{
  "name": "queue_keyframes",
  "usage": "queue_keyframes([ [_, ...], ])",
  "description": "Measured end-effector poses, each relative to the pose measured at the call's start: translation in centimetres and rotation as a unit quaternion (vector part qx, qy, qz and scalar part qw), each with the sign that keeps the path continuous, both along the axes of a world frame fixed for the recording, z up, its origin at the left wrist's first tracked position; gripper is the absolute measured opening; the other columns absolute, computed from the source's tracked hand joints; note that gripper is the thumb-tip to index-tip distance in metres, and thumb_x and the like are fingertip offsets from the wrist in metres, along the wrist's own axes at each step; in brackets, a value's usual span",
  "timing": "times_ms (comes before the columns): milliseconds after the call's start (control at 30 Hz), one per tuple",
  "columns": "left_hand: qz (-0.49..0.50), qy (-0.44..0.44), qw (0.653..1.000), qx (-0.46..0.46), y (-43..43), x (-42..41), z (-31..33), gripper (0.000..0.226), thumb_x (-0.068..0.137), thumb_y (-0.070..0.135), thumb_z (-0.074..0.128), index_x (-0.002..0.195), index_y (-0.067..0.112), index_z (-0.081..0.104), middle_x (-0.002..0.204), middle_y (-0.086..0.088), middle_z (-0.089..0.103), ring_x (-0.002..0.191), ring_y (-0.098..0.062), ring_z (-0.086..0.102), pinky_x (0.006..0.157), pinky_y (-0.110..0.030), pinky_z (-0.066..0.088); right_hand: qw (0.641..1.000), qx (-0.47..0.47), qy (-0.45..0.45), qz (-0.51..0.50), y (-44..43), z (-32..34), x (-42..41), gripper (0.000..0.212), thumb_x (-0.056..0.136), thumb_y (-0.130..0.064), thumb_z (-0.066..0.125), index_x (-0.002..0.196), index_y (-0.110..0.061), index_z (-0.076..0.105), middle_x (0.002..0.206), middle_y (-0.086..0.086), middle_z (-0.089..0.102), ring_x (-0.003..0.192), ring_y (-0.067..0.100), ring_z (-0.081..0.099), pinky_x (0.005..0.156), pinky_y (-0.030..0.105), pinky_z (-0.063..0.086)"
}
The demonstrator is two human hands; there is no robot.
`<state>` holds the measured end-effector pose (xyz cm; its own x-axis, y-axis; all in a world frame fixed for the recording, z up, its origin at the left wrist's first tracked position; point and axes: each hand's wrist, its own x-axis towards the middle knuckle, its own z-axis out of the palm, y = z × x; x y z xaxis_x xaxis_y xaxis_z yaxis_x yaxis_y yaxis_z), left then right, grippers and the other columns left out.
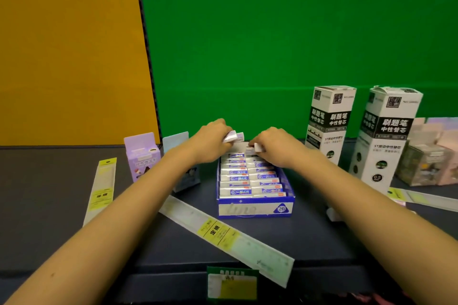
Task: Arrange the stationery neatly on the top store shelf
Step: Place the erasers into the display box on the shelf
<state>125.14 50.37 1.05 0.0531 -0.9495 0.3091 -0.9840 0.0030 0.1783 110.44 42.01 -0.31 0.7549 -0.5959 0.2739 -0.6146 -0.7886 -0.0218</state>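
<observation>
A person's two bare arms reach forward over a dark shelf [62, 193] backed by a green wall. In the middle of the shelf sits an open blue and white eraser box [255, 208], marked 2B on its front, packed with two rows of wrapped erasers. Both hands are at the far end of this box. The left hand [210, 140] pinches a small white eraser [233, 136] just above the box's back edge. The right hand [275, 146] is closed around another eraser [257, 147], low over the back row.

Left of the box stand a purple carton [142, 156] and, partly hidden by the left forearm, a pale blue carton [176, 141]. A packaged ruler [102, 189] lies near the left edge, and a second ruler [225, 233] lies slantwise near the front edge, its far end under the left forearm. Toward the right stand two tall black and white refill boxes [329, 124] [386, 138], side by side. Behind the right-hand one is a blurred pastel package [431, 156], and a third ruler [426, 198] lies before it. A green price tag [233, 285] hangs on the front edge.
</observation>
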Motion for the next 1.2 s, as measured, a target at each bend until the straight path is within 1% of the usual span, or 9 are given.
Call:
queue_keyframes([
  [200,0.001,-0.052,0.999,0.005,0.2,0.5,-0.7,0.022,0.091,0.015,0.048,0.102,0.001,0.060,0.108,-0.016,0.050,0.097,-0.033,0.053,0.075,-0.032,0.034,1.000,-0.003,0.013,0.013,-0.1,-0.2,0.0,0.030,0.085,-0.011,0.052,0.110,-0.016,0.068,0.109,0.011,0.067,0.101,0.032,0.061,0.085,0.042,0.051],
  [433,0.005,-0.079,0.997,-0.006,-0.4,-0.1,-0.8,0.018,0.091,0.015,0.050,0.093,0.001,0.061,0.105,-0.017,0.054,0.096,-0.034,0.053,0.073,-0.032,0.033,0.999,0.006,-0.033,0.011,0.0,-0.5,-0.1,0.024,0.085,-0.010,0.055,0.103,-0.012,0.071,0.107,0.009,0.062,0.099,0.028,0.058,0.086,0.044,0.048],
  [567,0.019,-0.073,0.997,-0.007,-1.1,0.1,-1.3,0.017,0.088,0.019,0.056,0.086,0.002,0.061,0.099,-0.017,0.059,0.093,-0.035,0.056,0.072,-0.037,0.039,1.000,0.017,-0.021,0.010,0.0,-0.4,-0.3,0.022,0.086,-0.014,0.054,0.100,-0.007,0.069,0.108,0.011,0.061,0.101,0.029,0.058,0.089,0.045,0.047],
  [700,0.036,-0.055,0.998,-0.018,-1.4,0.2,-1.6,0.018,0.085,0.022,0.060,0.080,0.005,0.063,0.093,-0.017,0.062,0.089,-0.034,0.057,0.067,-0.033,0.036,0.999,0.031,-0.021,0.005,-0.1,-0.4,-0.5,0.024,0.087,-0.016,0.055,0.106,-0.010,0.068,0.113,0.010,0.060,0.105,0.028,0.056,0.092,0.043,0.045],
  [800,0.034,-0.046,0.998,-0.023,-1.5,0.4,-1.9,0.020,0.084,0.024,0.063,0.082,0.005,0.065,0.090,-0.016,0.061,0.093,-0.034,0.054,0.070,-0.034,0.037,0.999,0.041,-0.025,0.002,-0.2,-0.4,-0.5,0.025,0.088,-0.017,0.055,0.109,-0.012,0.067,0.115,0.009,0.059,0.106,0.027,0.055,0.093,0.043,0.045],
  [900,0.036,-0.042,0.998,-0.035,-1.3,0.3,-2.0,0.020,0.082,0.026,0.065,0.086,0.007,0.068,0.085,-0.013,0.058,0.094,-0.031,0.051,0.068,-0.032,0.034,0.998,0.048,-0.028,0.001,-0.3,-0.4,-0.5,0.025,0.088,-0.018,0.055,0.109,-0.011,0.067,0.115,0.009,0.058,0.106,0.026,0.054,0.093,0.042,0.046],
  [1000,0.038,-0.035,0.998,-0.044,-1.1,0.0,-2.0,0.018,0.081,0.024,0.065,0.093,0.012,0.071,0.094,-0.014,0.065,0.096,-0.031,0.053,0.067,-0.031,0.033,0.998,0.052,-0.031,0.005,-0.5,-0.3,-0.6,0.024,0.087,-0.018,0.056,0.107,-0.011,0.068,0.114,0.009,0.060,0.105,0.026,0.055,0.091,0.041,0.046],
  [1067,0.038,-0.030,0.998,-0.041,-1.0,0.1,-2.0,0.020,0.080,0.023,0.066,0.096,0.014,0.072,0.097,-0.014,0.068,0.096,-0.031,0.056,0.068,-0.032,0.038,0.998,0.050,-0.032,0.007,-0.5,-0.3,-0.7,0.023,0.087,-0.018,0.056,0.105,-0.011,0.068,0.113,0.010,0.060,0.105,0.026,0.055,0.091,0.041,0.046],
  [1200,0.027,-0.002,0.999,-0.028,-0.8,0.5,-2.0,0.020,0.078,0.018,0.066,0.095,0.012,0.074,0.096,-0.012,0.073,0.090,-0.031,0.064,0.077,-0.038,0.052,0.998,0.046,-0.034,0.011,-0.6,-0.3,-0.9,0.022,0.088,-0.018,0.055,0.103,-0.010,0.068,0.111,0.011,0.061,0.104,0.027,0.055,0.089,0.042,0.046],
])
